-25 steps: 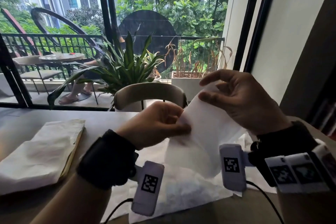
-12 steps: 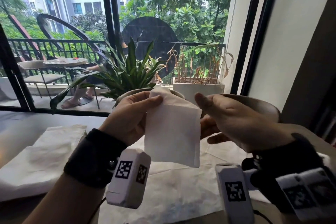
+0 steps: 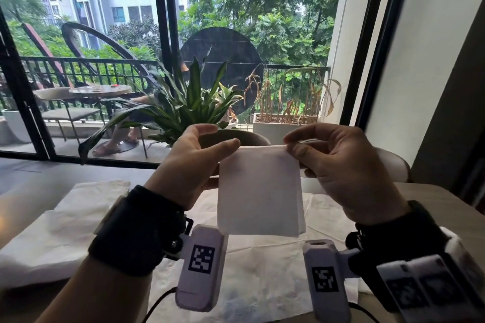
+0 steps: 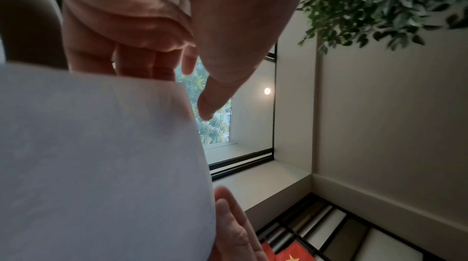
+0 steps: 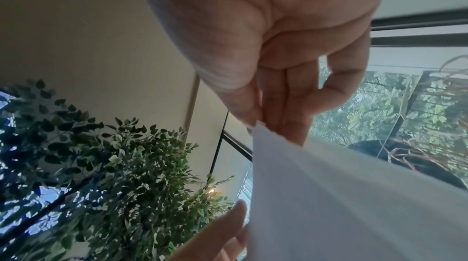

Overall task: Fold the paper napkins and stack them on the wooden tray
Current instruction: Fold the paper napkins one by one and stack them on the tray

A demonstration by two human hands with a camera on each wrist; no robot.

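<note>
A folded white napkin (image 3: 259, 191) hangs in the air in front of me, above the table. My left hand (image 3: 226, 146) holds its top left corner, thumb in front and fingers (image 4: 142, 61) behind the napkin (image 4: 101, 155). My right hand (image 3: 290, 145) pinches the top right corner between thumb and fingertips (image 5: 291, 125); the napkin (image 5: 354, 195) drops away below them. A stack of folded napkins (image 3: 65, 223) lies at the left; the tray under it is hidden. Unfolded napkins (image 3: 249, 275) are spread on the table beneath my hands.
The table (image 3: 435, 207) runs up to a window wall. A rounded chair back (image 3: 249, 137) and a potted plant (image 3: 189, 107) stand just beyond the far edge. A second chair back (image 3: 393, 165) sits behind my right hand, a wall further right.
Half a second ago only my left hand held the folded napkin. My right hand has since taken its top right corner, and the napkin now hangs square between both hands.
</note>
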